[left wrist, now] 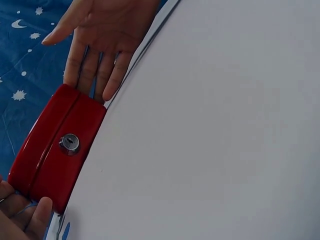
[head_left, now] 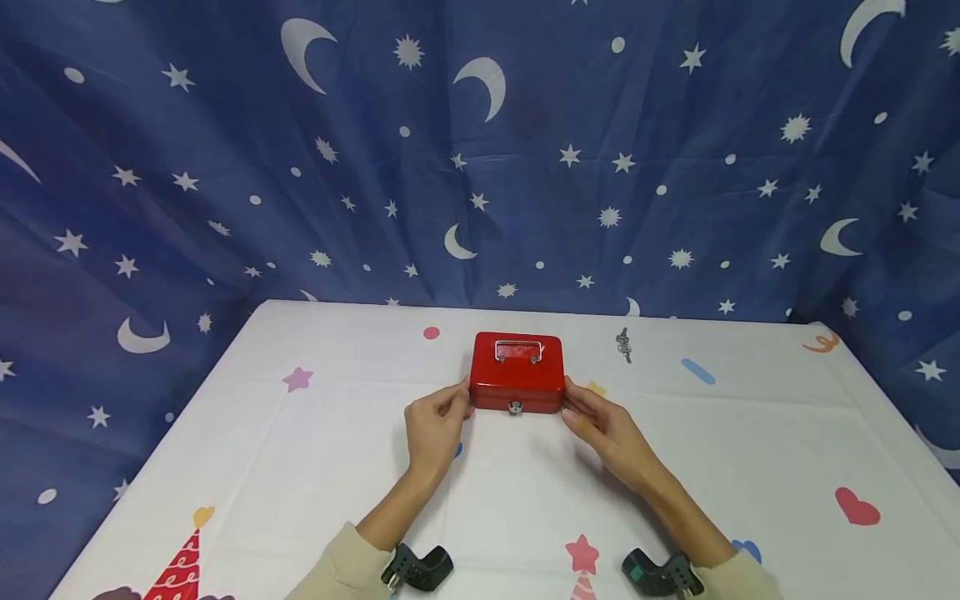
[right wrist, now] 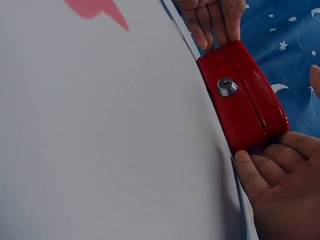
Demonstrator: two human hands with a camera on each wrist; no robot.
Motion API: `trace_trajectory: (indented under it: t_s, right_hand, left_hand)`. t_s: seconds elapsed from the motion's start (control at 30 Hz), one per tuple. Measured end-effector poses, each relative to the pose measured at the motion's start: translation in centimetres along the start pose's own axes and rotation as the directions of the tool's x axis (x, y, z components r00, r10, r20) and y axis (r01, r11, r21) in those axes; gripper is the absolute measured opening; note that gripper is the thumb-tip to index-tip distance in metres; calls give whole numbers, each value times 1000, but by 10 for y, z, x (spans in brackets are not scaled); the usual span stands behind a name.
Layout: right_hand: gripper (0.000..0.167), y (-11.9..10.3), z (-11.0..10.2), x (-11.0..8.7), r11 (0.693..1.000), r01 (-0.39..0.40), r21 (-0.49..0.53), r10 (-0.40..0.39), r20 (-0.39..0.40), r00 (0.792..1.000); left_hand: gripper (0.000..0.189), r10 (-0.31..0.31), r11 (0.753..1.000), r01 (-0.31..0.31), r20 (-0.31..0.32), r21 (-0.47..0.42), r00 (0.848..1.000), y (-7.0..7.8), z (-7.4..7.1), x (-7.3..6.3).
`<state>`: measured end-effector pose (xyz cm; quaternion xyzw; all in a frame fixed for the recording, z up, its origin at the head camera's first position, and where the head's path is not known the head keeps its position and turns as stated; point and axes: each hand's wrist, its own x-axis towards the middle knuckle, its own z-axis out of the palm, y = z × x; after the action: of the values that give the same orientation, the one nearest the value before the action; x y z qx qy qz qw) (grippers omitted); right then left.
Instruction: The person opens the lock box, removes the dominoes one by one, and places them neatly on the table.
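A red metal cash box (head_left: 517,398) sits on the white table, its lid closed. On the lid lies a silver handle (head_left: 518,342), and the front carries a round silver lock (left wrist: 70,142) with no key in it. My left hand (head_left: 436,427) touches the box's left side with its fingertips. Against the right side rest the outstretched fingers of my right hand (head_left: 611,429), thumb apart from them, as the left wrist view shows. In the right wrist view, both hands stand at opposite ends of the box.
A small bunch of keys (head_left: 623,345) lies on the table to the right of the box. The white tablecloth (head_left: 337,467) has printed stars, hearts and party hats. Behind the table hangs a blue curtain (head_left: 525,208) with moons and stars.
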<state>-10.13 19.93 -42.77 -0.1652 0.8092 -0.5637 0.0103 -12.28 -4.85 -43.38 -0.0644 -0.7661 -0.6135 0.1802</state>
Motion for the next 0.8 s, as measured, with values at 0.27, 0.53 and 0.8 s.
trace_trajectory:
  t_s: [0.27,0.53,0.8]
  right_hand:
    - [57,-2,2,-7,1000,-7,0,7,4,1000]
    - [56,-5,3,-14,1000,10,11,-10,16,1000]
    - [56,-5,5,-21,1000,-3,13,2,32,999]
  left_hand:
    - [20,-76,997,76,-8,-29,997,4,-3,-11]
    - [21,-151,988,151,-11,-15,988,35,-9,-21]
    - [21,-139,990,139,-3,-36,990,18,-12,-28]
